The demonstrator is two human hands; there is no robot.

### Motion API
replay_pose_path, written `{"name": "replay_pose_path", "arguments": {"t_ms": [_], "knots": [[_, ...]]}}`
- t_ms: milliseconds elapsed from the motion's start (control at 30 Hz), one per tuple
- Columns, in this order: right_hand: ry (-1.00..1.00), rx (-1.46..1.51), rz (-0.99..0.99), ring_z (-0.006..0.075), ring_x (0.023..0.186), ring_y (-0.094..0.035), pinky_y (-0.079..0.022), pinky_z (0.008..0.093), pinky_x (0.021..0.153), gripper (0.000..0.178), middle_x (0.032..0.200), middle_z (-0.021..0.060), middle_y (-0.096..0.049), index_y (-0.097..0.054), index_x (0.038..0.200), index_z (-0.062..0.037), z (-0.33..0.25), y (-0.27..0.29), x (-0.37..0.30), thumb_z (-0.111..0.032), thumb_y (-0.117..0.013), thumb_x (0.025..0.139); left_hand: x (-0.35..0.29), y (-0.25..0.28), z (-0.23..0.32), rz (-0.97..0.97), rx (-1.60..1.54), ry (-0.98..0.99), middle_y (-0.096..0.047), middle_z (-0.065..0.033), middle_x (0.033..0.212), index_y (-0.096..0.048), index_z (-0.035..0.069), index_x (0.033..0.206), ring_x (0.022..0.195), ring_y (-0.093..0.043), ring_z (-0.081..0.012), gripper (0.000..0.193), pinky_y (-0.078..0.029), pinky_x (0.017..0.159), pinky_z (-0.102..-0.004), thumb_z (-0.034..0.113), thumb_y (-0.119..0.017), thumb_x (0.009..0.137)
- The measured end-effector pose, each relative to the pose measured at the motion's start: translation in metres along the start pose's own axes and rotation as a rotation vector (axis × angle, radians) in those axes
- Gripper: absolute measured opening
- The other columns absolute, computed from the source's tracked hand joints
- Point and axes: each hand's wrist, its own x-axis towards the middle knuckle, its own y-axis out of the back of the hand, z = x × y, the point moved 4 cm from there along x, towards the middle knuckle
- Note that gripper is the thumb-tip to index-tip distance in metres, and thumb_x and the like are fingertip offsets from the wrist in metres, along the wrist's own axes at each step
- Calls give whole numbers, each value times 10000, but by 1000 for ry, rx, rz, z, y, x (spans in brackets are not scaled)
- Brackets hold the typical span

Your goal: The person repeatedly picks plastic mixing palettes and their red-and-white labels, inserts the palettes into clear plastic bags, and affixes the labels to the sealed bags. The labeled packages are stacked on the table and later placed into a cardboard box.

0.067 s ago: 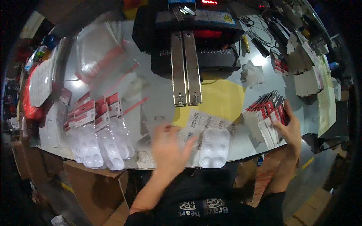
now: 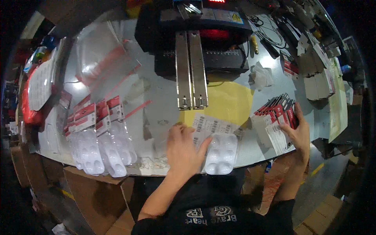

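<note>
A white plastic paint palette (image 2: pixel 221 154) with round wells lies at the near table edge, partly over a white sheet of barcode labels (image 2: pixel 213 127). My left hand (image 2: pixel 184 150) is open just left of the palette, thumb and fingers apart. Its thumb tip reaches the palette's upper left edge; whether it touches cannot be told. To the right, my right hand (image 2: pixel 298 131) closes around the right end of a fanned stack of red, black and white cards (image 2: pixel 276 121). At the left lie several bagged white palettes (image 2: pixel 105 150) with red and white header cards.
A black machine (image 2: pixel 196 47) stands at the back, with two metal rails (image 2: pixel 191 74) reaching toward me over a yellow patch (image 2: pixel 229 100). Clear plastic bags (image 2: pixel 100 55) lie back left. Crumpled clear plastic (image 2: pixel 261 76), cables and card stacks (image 2: pixel 318 86) sit to the right.
My left hand has moved slightly right, toward the palette, and is less blurred. The right hand stays at the card stack. The whole view has shifted a little.
</note>
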Motion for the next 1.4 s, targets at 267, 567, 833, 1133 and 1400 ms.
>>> {"name": "replay_pose_path", "arguments": {"t_ms": [267, 567, 833, 1133, 1400], "knots": [[-2, 4, 115, 195, 870, -635, -484, 302, 792, 752, 973, 172, -654, -512, 1192, 65, -5, 1, 2, -300, -822, 613, 7, -38, 21, -140, -358, -307, -620, -170, 982, -464, 6, 884, 738, -586, -256, 63, -447, 778, -318, 57, -499, 894], [102, -293, 466, 182, 729, -635, -491, 284, 672, 495, 851, 115, -676, -614, 1085, -9, -35, -8, -21, -249, -778, 685, -10, -5, 10, -388, -1123, 136, -653, -219, 978, -359, 51, 951, 826, -570, -112, 87, -408, 776, -224, 112, -420, 962], [319, 145, 459, 187, 703, -610, -476, 314, 663, 386, 859, 81, -668, -655, 1003, -45, -114, -12, -49, -141, -796, 657, -24, 9, 14, -469, -1116, 229, -666, -147, 978, -602, -37, 1031, 926, -625, -169, 224, -473, 832, -270, 119, -469, 942], [755, 132, -214, 258, 704, -627, -474, 343, 616, 313, 836, 84, -649, -608, 922, -53, -172, -131, -61, -297, -697, 747, -27, 35, 20, -326, -651, 42, -673, -71, 853, -637, 4, 989, 769, -596, -85, 151, -469, 691, -223, 93, -561, 895], [642, 298, -452, 307, 821, -630, -501, 357, 732, 187, 897, 148, -647, -608, 948, 11, -156, -144, -65, -140, -584, 840, -25, 27, 17, -300, -671, -8, -663, -86, 777, -629, -11, 959, 696, -605, -99, 141, -470, 622, -234, 95, -576, 881]]}}
